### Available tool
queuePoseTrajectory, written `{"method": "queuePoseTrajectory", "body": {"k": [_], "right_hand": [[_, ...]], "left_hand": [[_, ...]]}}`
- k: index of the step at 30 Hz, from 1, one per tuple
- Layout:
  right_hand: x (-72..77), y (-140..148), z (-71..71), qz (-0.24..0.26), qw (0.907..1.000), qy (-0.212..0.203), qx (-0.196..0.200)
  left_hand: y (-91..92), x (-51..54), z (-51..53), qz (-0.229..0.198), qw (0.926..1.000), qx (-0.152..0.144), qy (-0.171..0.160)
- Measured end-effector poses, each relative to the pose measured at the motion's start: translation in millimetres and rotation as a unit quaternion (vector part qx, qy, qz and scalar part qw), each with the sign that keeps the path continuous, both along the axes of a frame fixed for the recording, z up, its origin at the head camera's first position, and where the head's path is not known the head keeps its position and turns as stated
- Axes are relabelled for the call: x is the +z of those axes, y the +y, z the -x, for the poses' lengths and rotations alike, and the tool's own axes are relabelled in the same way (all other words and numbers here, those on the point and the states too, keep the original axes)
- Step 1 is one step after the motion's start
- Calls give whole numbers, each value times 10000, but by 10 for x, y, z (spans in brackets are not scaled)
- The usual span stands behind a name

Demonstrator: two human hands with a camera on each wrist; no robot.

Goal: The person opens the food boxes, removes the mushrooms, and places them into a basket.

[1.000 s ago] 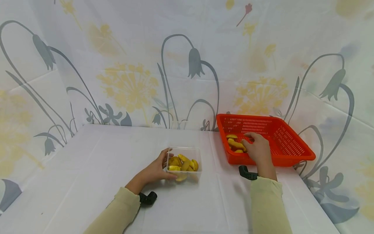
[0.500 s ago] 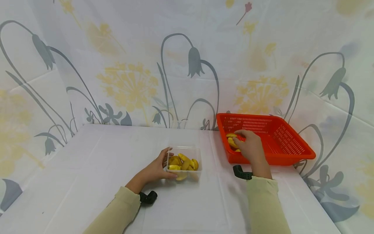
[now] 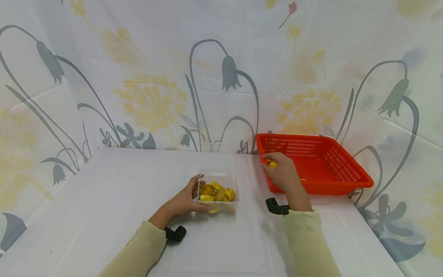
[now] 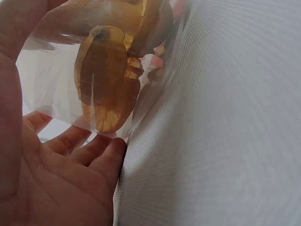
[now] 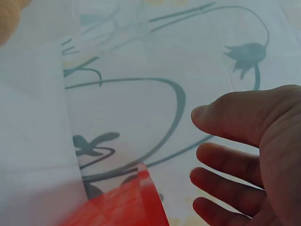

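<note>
My left hand [image 3: 185, 200] grips the left side of a clear plastic box [image 3: 221, 202], thumb in front and fingers behind. Inside lie several yellow, rounded pieces [image 3: 219, 194], perhaps mushrooms. Seen through the plastic in the left wrist view is a golden-brown long piece [image 4: 104, 80], with the left hand's fingers [image 4: 70, 139] below it. My right hand [image 3: 283, 173] is over the left rim of the red basket [image 3: 332, 189]. Yellow [image 3: 272, 164] shows between thumb and fingers in the head view. In the right wrist view the thumb and fingers stand apart, nothing visible between them.
A white cloth [image 3: 121, 200] covers the table, with a flower-printed curtain [image 3: 155, 57] behind it. The slotted basket stands at the table's back right. Black cameras [image 3: 277, 206] sit on both wrists. A blurred tan thing [image 5: 9, 19] fills the right wrist view's upper left corner.
My right hand has moved left, from over the basket's inside to its left rim, covering more of the yellow pieces there. The left hand and the box have stayed in place.
</note>
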State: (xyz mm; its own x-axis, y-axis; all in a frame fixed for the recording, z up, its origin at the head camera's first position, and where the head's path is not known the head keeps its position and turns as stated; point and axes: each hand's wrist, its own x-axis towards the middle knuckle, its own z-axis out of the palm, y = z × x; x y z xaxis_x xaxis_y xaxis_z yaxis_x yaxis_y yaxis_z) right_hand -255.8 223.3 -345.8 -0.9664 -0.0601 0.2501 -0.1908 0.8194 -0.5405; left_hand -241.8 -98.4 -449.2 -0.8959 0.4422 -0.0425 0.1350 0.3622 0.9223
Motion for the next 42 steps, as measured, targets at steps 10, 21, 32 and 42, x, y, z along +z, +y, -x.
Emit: {"method": "queuePoseTrajectory", "body": {"k": [10, 21, 32, 42], "right_hand": [[-67, -223, -26, -90, 9971, 449, 608], [-166, -424, -55, -284, 9897, 611, 1261], [-235, -604, -94, -428, 9819, 504, 1776], [-277, -733, -154, -640, 9799, 256, 1870]], "left_hand": [[-2, -25, 8, -91, 10000, -19, 14], [0, -7, 5, -88, 10000, -33, 25], [4, 3, -2, -9, 10000, 72, -57], [-1, 2, -3, -21, 9999, 120, -115]]}}
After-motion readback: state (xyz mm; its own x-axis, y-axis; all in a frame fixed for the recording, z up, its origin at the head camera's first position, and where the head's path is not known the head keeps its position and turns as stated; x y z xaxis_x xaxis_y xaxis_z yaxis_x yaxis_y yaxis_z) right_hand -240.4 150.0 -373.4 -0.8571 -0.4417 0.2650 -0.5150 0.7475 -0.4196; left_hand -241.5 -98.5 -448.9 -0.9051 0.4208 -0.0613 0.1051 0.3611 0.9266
